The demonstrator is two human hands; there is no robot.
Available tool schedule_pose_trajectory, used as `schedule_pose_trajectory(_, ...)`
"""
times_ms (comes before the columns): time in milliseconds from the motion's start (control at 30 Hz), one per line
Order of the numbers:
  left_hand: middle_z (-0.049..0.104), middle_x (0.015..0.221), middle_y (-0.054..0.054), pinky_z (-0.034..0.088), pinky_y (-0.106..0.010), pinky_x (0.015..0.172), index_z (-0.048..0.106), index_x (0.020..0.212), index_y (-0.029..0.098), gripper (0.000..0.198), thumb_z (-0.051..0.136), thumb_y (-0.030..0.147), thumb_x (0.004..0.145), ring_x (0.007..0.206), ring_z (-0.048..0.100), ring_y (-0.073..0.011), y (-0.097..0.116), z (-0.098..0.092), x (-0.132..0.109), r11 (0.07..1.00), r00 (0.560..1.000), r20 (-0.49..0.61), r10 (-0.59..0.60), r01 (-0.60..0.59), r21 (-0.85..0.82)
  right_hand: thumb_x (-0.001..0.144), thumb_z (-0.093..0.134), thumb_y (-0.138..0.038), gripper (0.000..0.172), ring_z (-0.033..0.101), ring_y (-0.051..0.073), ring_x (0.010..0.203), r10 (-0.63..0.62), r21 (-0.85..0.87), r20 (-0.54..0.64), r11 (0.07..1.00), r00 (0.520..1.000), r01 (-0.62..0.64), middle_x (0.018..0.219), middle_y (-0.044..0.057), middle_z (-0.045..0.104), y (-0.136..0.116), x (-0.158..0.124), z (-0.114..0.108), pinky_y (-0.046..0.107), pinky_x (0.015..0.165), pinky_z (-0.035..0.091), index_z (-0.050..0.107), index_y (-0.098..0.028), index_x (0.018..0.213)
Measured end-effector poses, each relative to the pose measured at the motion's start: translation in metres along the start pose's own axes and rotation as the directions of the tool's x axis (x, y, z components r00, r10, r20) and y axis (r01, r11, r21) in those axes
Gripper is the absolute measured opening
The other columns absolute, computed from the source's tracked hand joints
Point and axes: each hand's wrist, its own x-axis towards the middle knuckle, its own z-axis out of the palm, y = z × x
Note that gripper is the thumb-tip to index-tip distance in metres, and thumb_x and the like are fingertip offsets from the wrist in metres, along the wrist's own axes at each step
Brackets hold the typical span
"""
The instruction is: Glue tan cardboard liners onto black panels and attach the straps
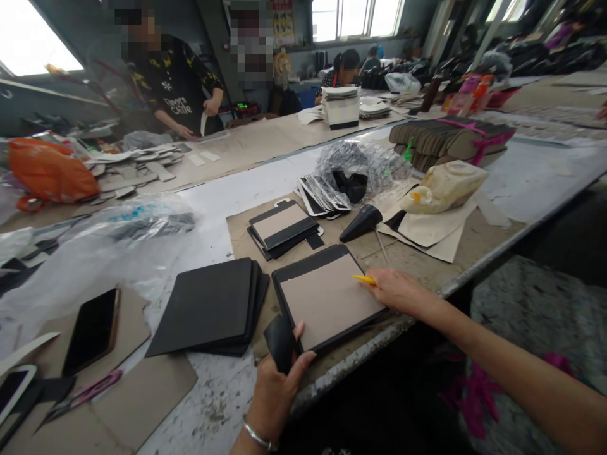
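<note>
A black panel with a beige board (327, 294) on its face lies at the front edge of the bench. My left hand (279, 385) is closed at its near-left corner, gripping a curled black piece (281, 341); the thumb rests by the panel's edge. Whether that piece is joined to the panel I cannot tell. At the panel's right side, my right hand (391, 289) is closed around a thin yellow tool (364, 279), whose tip points left over the board. To the left sits a stack of black panels (208, 303). Smaller black-and-beige panels (284, 224) lie behind.
A black cone (363, 222), a yellowed container (448, 186) and a bundle of grey pieces (446, 142) stand farther right. Leftward are a phone (92, 328), pink-handled scissors (95, 387) and plastic sheeting (128, 246). Another person (175, 82) works across the bench.
</note>
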Motion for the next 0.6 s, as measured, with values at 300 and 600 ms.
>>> schedule_pose_trajectory(300, 0.069, 0.109, -0.010, 0.046, -0.037, 0.096, 0.056, 0.124, 0.021, 0.049, 0.059, 0.043, 0.080, 0.104, 0.063, -0.0258, -0.007, -0.003, 0.003, 0.982, 0.983, 0.052, 0.175, -0.178, 0.057, 0.088, 0.038, -0.018, 0.023, 0.065, 0.028, 0.082, -0.024, -0.218, -0.096, 0.976, 0.995, 0.002, 0.090, 0.015, 0.066, -0.011, -0.014, -0.010, 0.033, 0.065, 0.046, 0.060, -0.013, 0.092)
schedule_pose_trajectory(600, 0.064, 0.117, -0.014, 0.045, -0.038, 0.097, 0.056, 0.125, 0.016, 0.053, 0.054, 0.048, 0.083, 0.110, 0.060, -0.0259, -0.015, -0.001, 0.002, 0.961, 0.963, 0.027, 0.268, -0.269, 0.067, 0.091, 0.033, -0.012, 0.025, 0.062, 0.024, 0.083, -0.248, -0.271, -0.236, 0.945, 0.940, 0.182, 0.090, 0.011, 0.062, -0.079, -0.013, 0.006, 0.030, 0.064, 0.044, 0.058, -0.014, 0.091)
